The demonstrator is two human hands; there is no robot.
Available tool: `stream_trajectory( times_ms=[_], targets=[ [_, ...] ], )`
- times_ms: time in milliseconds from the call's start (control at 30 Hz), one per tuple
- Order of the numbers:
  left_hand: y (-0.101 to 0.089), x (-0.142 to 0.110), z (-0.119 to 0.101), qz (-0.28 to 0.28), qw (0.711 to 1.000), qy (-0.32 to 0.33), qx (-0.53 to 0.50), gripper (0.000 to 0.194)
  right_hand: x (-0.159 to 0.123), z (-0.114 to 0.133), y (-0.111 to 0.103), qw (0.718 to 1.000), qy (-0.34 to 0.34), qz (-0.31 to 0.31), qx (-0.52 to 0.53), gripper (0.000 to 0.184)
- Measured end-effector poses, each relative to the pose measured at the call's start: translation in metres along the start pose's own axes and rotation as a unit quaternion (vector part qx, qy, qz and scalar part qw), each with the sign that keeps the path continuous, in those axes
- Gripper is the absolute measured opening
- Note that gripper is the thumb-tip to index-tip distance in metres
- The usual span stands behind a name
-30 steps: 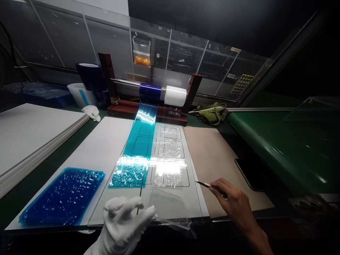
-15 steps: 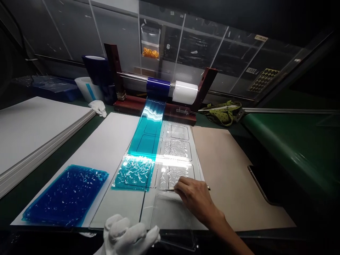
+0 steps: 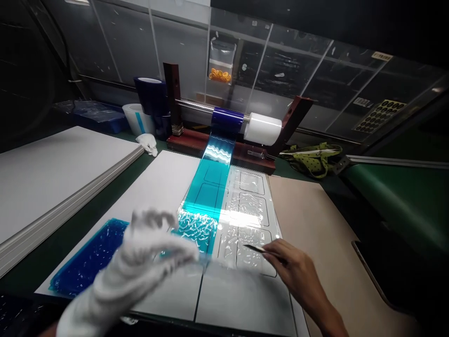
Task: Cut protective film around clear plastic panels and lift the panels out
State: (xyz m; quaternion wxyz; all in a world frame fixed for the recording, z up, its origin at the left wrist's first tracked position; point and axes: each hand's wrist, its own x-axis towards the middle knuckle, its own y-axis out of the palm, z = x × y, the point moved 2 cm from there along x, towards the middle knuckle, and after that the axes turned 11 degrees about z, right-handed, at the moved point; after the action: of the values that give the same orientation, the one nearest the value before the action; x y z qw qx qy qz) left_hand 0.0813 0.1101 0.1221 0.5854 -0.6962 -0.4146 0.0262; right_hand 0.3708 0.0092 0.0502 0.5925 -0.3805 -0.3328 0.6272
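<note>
My left hand (image 3: 140, 257), in a white glove, is raised over the work sheet and blurred by motion. Its fingers pinch the edge of a clear thin panel (image 3: 238, 269), seen nearly edge-on and smeared. My bare right hand (image 3: 294, 264) grips a slim knife (image 3: 255, 248), its dark pointed blade directed left. Beneath it lies a template (image 3: 252, 297) with outlined rounded rectangles and a column of wrinkled clear film (image 3: 250, 208). Beside that, a teal film strip (image 3: 206, 189) runs down from a blue roll (image 3: 228, 120), its near end wrinkled and partly hidden by the glove.
A dark red stand (image 3: 224, 152) carries the blue roll and a white roll (image 3: 264, 128). At left lie blue film-covered pieces (image 3: 87, 257) and a thick white sheet stack (image 3: 70, 173). Brown board (image 3: 312, 220), a phone-like dark object (image 3: 382, 262) and a green pouch (image 3: 312, 159) are at right.
My left hand has risen and moved forward, lifting the clear panel off the near edge of the template. My right hand has drawn slightly right with the knife. The view has shifted left.
</note>
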Motion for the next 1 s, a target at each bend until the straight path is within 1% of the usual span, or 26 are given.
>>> stream_trajectory(
  times_ms=[33, 67, 100, 133, 167, 233, 267, 367, 467, 633, 700, 733, 800, 833, 867, 933, 1000],
  targets=[
    [-0.005, 0.018, 0.014, 0.022, 0.999, -0.022, -0.033, 0.02, -0.004, -0.006, -0.003, 0.999, 0.012, -0.014, 0.029, 0.015],
    [-0.006, 0.036, 0.03, 0.073, 0.983, -0.089, -0.146, 0.024, -0.007, -0.012, -0.005, 0.998, 0.021, -0.025, 0.056, 0.017],
    [-0.005, 0.053, 0.045, 0.108, 0.95, -0.142, -0.255, 0.024, -0.011, -0.017, -0.005, 0.996, 0.028, -0.036, 0.077, 0.019],
    [-0.001, 0.067, 0.059, 0.114, 0.909, -0.171, -0.363, 0.02, -0.014, -0.021, -0.004, 0.994, 0.034, -0.044, 0.093, 0.02],
    [0.005, 0.08, 0.073, 0.124, 0.867, -0.197, -0.441, 0.022, -0.016, -0.024, -0.002, 0.993, 0.038, -0.052, 0.103, 0.021],
    [0.02, 0.101, 0.097, 0.135, 0.848, -0.206, -0.47, 0.031, -0.019, -0.029, 0.004, 0.99, 0.044, -0.068, 0.111, 0.022],
    [0.028, 0.109, 0.108, 0.145, 0.846, -0.208, -0.469, 0.033, -0.02, -0.031, 0.008, 0.99, 0.047, -0.072, 0.114, 0.023],
    [0.049, 0.122, 0.135, 0.18, 0.855, -0.217, -0.435, 0.032, -0.02, -0.034, 0.018, 0.987, 0.058, -0.082, 0.122, 0.024],
    [0.062, 0.127, 0.151, 0.208, 0.867, -0.225, -0.393, 0.031, -0.019, -0.034, 0.024, 0.986, 0.063, -0.088, 0.125, 0.026],
    [0.079, 0.126, 0.16, 0.235, 0.891, -0.225, -0.316, 0.035, -0.016, -0.036, 0.027, 0.99, 0.048, -0.077, 0.105, 0.027],
    [0.081, 0.123, 0.161, 0.242, 0.902, -0.227, -0.276, 0.041, -0.014, -0.034, 0.027, 0.994, 0.035, -0.059, 0.08, 0.025],
    [0.08, 0.122, 0.16, 0.239, 0.909, -0.232, -0.25, 0.048, -0.013, -0.032, 0.028, 0.996, 0.03, -0.045, 0.064, 0.024],
    [0.073, 0.119, 0.157, 0.221, 0.925, -0.245, -0.187, 0.07, -0.008, -0.022, 0.03, 0.999, 0.026, -0.019, 0.026, 0.022],
    [0.068, 0.116, 0.153, 0.209, 0.933, -0.247, -0.155, 0.081, -0.005, -0.014, 0.031, 1.0, 0.024, -0.007, 0.009, 0.02],
    [0.063, 0.113, 0.147, 0.202, 0.941, -0.241, -0.127, 0.088, 0.0, -0.006, 0.033, 1.0, 0.022, 0.005, -0.008, 0.018],
    [0.055, 0.101, 0.131, 0.208, 0.952, -0.205, -0.089, 0.087, 0.01, 0.012, 0.036, 0.999, 0.017, 0.026, -0.038, 0.017],
    [0.055, 0.08, 0.109, 0.244, 0.957, -0.14, -0.071, 0.081, 0.023, 0.029, 0.04, 0.996, 0.025, 0.05, -0.071, 0.017]
  ],
)
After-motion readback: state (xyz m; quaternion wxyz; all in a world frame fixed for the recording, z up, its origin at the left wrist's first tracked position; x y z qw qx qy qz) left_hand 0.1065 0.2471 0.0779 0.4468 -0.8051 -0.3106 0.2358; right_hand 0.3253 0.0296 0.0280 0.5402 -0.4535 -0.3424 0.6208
